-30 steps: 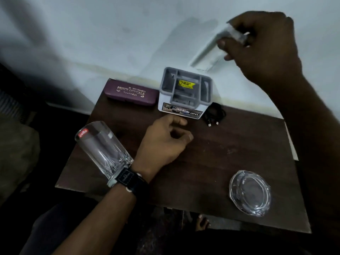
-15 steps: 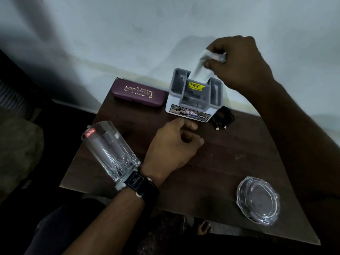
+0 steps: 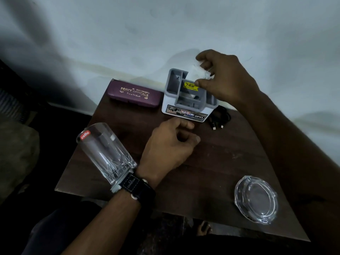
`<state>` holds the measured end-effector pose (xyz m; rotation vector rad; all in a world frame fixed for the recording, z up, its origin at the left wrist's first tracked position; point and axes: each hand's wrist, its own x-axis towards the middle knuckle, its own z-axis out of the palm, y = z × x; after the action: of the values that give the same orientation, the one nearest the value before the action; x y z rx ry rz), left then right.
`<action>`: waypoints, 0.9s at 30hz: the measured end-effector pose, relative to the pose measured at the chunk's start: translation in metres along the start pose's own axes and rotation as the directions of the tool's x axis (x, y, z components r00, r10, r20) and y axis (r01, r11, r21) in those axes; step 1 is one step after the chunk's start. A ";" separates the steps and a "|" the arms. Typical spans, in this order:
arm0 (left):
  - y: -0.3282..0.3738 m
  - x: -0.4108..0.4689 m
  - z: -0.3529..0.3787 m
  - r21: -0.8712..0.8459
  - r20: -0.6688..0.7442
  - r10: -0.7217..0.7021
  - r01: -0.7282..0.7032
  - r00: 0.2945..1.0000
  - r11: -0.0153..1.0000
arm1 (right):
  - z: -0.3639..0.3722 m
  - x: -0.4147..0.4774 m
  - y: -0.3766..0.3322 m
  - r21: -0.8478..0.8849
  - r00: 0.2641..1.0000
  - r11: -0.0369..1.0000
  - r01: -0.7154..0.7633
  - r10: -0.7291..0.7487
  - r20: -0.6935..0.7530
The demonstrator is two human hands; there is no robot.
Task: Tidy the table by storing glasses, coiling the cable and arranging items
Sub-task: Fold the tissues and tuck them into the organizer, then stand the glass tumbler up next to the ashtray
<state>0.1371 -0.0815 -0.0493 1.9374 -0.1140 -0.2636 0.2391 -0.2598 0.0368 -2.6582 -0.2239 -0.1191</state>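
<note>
**Feeding the white sheet into the organiser**

Head view. The right hand (image 3: 226,78) hangs over the back of the grey organiser (image 3: 185,114), thumb and fingers pinching the top of a thin white sheet (image 3: 197,74). Whether the sheet is paper or cloth I cannot tell. The left hand (image 3: 167,148) rests on the worktop (image 3: 220,162) just in front of the organiser, loosely curled and holding nothing.

To do this step well, I judge the pinch should stay high on the sheet, so that the free lower edge hangs straight and goes in first. The lowering should be plain and vertical, letting go only once most of the sheet is below the rim. The sheet looks crumpled and limp, so it may catch on a partition and fold over. The idle left hand is near enough to steady the organiser's front wall if it slides toward the wall behind.

The sheet's long axis runs from the pinched end down and leftward. Its lower end points into the slot behind the partition with the yellow price sticker, though how deep it sits is hidden.

The purple glasses case (image 3: 134,95) lies closed, lengthwise along the wall and just left of the organiser. The black cable (image 3: 219,116) lies bundled beside the organiser's right side, its two plugs pointing toward the near edge. A glass tumbler (image 3: 105,151) stands by the left wrist, and a glass ashtray (image 3: 256,198) sits near the front right corner.
</note>
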 end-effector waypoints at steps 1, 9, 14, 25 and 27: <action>0.000 0.000 0.000 -0.002 -0.001 -0.002 0.002 1.000 1.000 | -0.001 -0.001 0.000 -0.002 1.000 1.000 0.000 0.000 0.001; 0.004 0.000 0.000 0.019 0.000 -0.031 0.031 1.000 0.999 | -0.005 -0.019 0.000 -0.025 0.999 0.999 -0.030 0.030 -0.012; 0.010 -0.002 -0.004 0.009 0.005 -0.015 0.015 1.000 1.000 | -0.011 -0.033 0.004 -0.009 0.998 0.999 -0.043 0.042 -0.054; 0.035 -0.013 -0.003 -0.013 0.056 -0.014 0.015 0.998 1.000 | -0.030 -0.151 0.026 -0.082 0.929 0.932 -0.354 0.360 0.082; 0.035 -0.015 0.000 0.017 0.071 -0.008 0.006 0.997 1.000 | -0.029 -0.179 0.025 -0.112 0.885 0.914 -0.390 0.405 0.228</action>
<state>0.1246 -0.0914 -0.0147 1.9462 -0.1569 -0.3374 0.0659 -0.3203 0.0296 -2.7159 0.2568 0.3452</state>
